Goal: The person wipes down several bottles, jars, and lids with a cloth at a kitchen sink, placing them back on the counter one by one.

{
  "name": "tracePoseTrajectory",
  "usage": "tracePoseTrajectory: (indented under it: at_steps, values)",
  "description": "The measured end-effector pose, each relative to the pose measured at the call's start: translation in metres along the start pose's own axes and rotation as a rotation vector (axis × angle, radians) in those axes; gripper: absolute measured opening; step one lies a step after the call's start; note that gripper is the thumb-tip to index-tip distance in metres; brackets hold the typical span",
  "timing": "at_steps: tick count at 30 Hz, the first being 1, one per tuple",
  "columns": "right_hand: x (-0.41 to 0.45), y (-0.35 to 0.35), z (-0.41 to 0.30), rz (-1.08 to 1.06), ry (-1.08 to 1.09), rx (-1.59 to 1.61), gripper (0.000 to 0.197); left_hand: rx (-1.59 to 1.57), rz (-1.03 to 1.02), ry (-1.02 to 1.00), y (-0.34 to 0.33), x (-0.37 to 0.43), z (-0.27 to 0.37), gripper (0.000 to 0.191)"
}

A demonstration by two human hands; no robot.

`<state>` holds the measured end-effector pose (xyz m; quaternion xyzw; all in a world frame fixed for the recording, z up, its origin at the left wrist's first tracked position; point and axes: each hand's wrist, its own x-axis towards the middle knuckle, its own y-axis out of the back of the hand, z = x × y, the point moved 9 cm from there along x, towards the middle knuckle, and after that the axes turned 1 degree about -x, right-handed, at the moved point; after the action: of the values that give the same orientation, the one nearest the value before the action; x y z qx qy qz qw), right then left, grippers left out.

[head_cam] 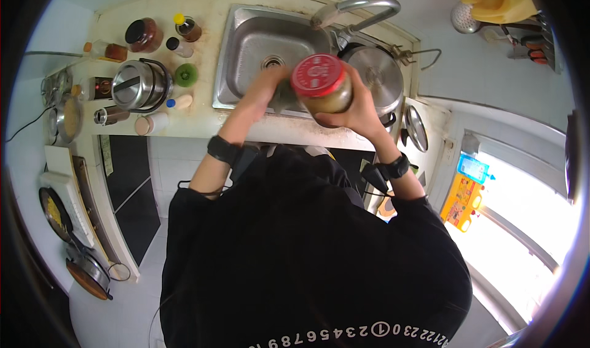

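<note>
My right hand (357, 106) is wrapped around a large glass jar (331, 103) with a red lid (318, 75), held above the front right edge of the sink. The lid faces up towards the camera and the contents look yellowish green. Just left of the jar, my left hand (267, 87) is over the sink's front part, against a dark greenish, blurred thing (283, 97) that I cannot identify. The fingers of this hand are partly hidden, and whether they grip that thing is unclear. Beneath the hands lies the stainless steel sink (249, 34).
A curved faucet (375, 4) rises behind the sink. To its right sits a metal pot (378, 78), with a glass lid (416, 128) further right. On the left counter stand a steel lidded pot (133, 85), a dark-lidded jar (146, 35), a green round thing (186, 75) and several bottles.
</note>
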<state>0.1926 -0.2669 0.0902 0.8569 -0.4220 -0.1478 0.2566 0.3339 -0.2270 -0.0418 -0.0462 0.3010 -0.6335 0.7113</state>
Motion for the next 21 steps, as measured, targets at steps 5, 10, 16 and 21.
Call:
tracePoseTrajectory:
  at_steps: [5,10,16,21]
  values:
    - [-0.002,0.022,0.005,0.106,0.038,0.205,0.100,0.503,-0.016,0.117,-0.005,-0.053,-0.029,0.061]
    - [0.022,-0.003,-0.036,-0.026,0.203,0.153,0.099,0.820,0.124,-0.496,-0.047,-0.092,0.085,0.097]
    - [0.060,-0.048,-0.126,-0.149,0.447,0.155,0.100,0.835,0.423,-0.470,0.005,-0.133,0.132,0.093]
    - [0.087,-0.111,-0.242,-0.199,0.828,0.146,0.100,0.653,0.743,-0.610,0.103,-0.203,0.182,0.076]
